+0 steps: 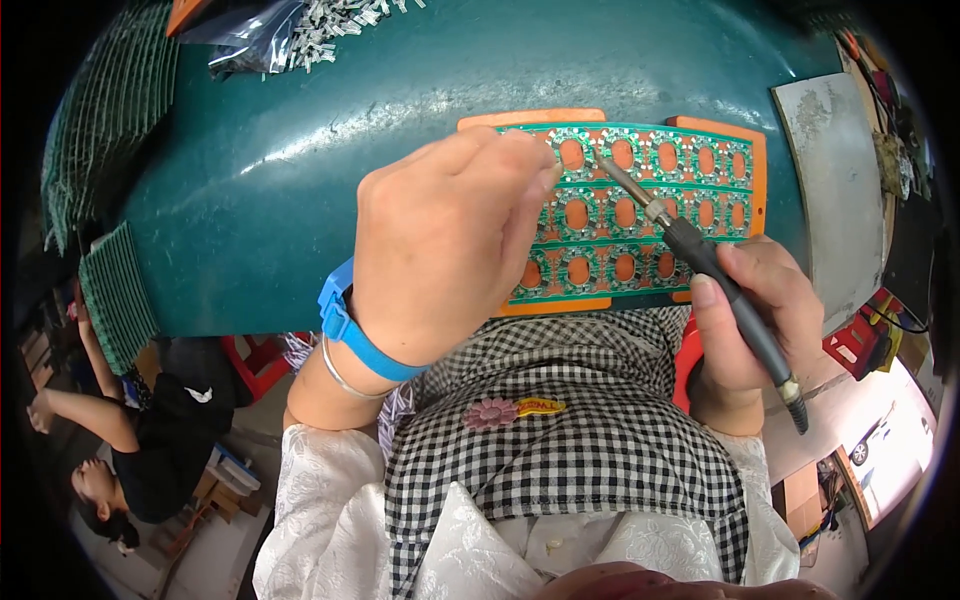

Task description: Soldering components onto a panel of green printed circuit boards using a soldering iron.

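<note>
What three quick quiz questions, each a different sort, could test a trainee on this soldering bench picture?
1. True or false: the right hand holds the soldering iron with its tip over the green circuit panel.
2. Which wrist wears the blue strap? A left, B right.
3. Fill in: the panel lies in an ______ coloured frame on the green table.

Key: 1 true. 2 A; the left hand pinches at the panel's left part. 3 orange.
</note>
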The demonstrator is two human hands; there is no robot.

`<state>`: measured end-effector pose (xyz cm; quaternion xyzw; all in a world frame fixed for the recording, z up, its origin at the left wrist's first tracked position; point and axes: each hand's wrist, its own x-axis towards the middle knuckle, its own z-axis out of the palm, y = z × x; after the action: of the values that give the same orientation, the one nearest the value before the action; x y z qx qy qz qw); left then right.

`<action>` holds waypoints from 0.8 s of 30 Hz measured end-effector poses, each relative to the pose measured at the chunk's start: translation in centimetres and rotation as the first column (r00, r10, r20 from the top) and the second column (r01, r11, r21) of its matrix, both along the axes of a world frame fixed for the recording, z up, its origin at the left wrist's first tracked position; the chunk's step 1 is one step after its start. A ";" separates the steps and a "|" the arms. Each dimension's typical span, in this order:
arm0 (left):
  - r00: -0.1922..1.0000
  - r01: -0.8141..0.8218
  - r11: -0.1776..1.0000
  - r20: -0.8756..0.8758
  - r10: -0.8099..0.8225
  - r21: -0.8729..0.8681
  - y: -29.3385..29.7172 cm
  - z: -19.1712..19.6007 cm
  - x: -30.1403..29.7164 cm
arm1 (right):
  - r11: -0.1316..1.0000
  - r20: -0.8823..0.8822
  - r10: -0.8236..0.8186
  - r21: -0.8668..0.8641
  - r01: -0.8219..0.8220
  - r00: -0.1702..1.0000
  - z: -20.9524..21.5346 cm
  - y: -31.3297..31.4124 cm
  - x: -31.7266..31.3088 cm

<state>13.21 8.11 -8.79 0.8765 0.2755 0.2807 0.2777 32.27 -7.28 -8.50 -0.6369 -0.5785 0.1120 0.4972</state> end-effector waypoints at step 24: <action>0.998 -0.016 1.000 -0.067 0.016 0.010 -0.3 0.2 0.6 | 0.998 0.016 0.005 0.067 -0.006 1.000 -0.5 0.4 -0.2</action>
<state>13.77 7.80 -8.63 0.8845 0.2903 0.2547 0.2617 32.11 -6.86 -9.01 -0.6191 -0.5876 0.0887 0.5133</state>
